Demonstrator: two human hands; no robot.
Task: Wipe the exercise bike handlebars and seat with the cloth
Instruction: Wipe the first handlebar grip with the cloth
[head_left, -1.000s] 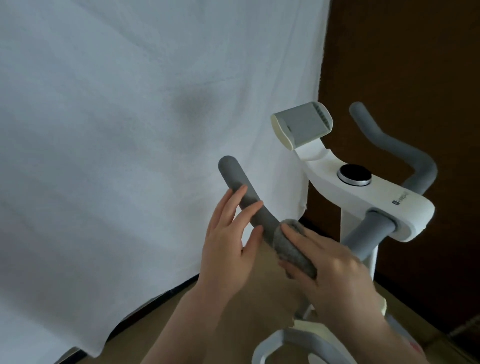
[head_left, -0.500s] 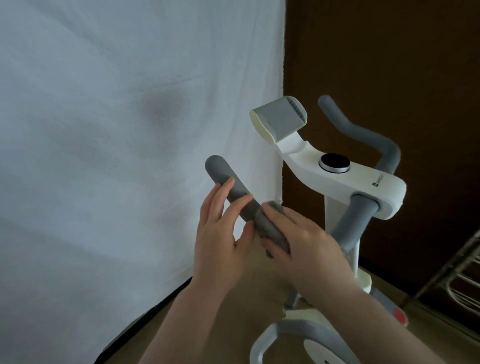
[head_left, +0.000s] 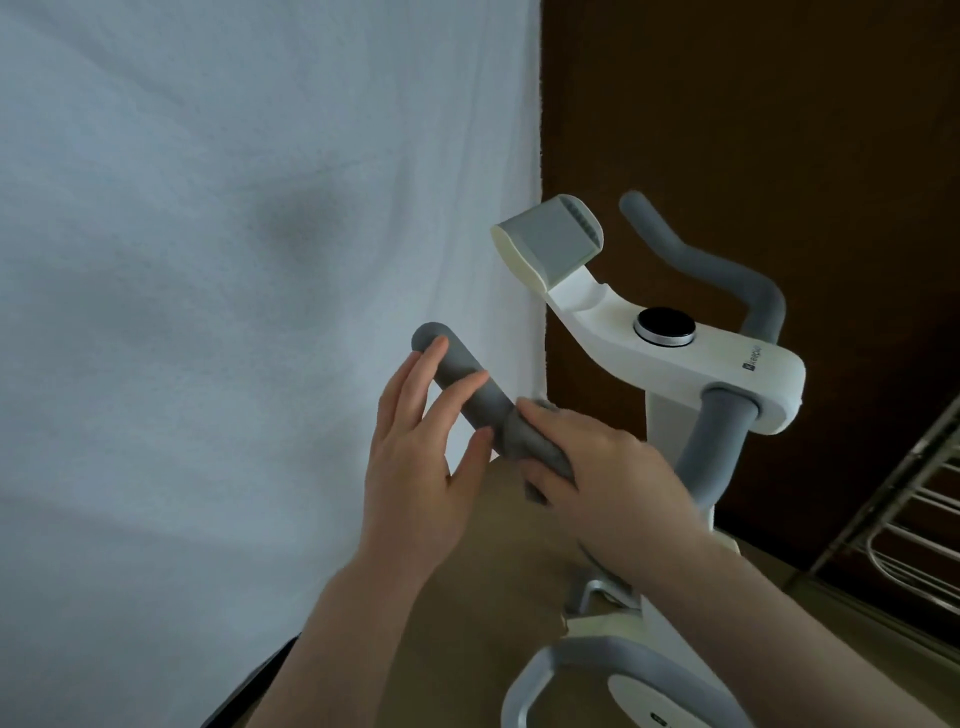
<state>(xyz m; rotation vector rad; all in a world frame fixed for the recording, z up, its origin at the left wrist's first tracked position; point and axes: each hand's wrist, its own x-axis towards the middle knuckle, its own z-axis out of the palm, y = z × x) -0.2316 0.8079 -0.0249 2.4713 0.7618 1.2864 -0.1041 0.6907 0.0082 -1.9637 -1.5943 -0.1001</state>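
The right hand (head_left: 613, 483) holds a grey cloth (head_left: 530, 441) wrapped around the left handlebar (head_left: 467, 387) of the exercise bike; its grip is narrow, fingers curled over the top of the cloth and the thumb underneath, so the cloth is pinched against the bar about halfway along the straight section. The left hand (head_left: 415, 467) sits just beside it, farther toward the bar's rounded end. Its grip is loose and fairly wide: the fingers are nearly straight, two fingertips (head_left: 475, 382) resting on the bar's upper side, the thumb pointing up below the bar, close to the cloth.

Two grey padded handlebars show: the left one under both hands, and the right handlebar (head_left: 727, 270) curving up and away, well apart from the hands and untouched. Between them is the white console (head_left: 737, 369), with one round black dial (head_left: 665, 325) on top and one grey-faced device holder (head_left: 548, 244) tilted up at its front. The seat is out of view.

One white sheet (head_left: 234, 312) hangs behind on the left, a dark brown wall (head_left: 779, 104) on the right. One metal rack (head_left: 909, 519) shows at the right edge. One cloth, two hands.
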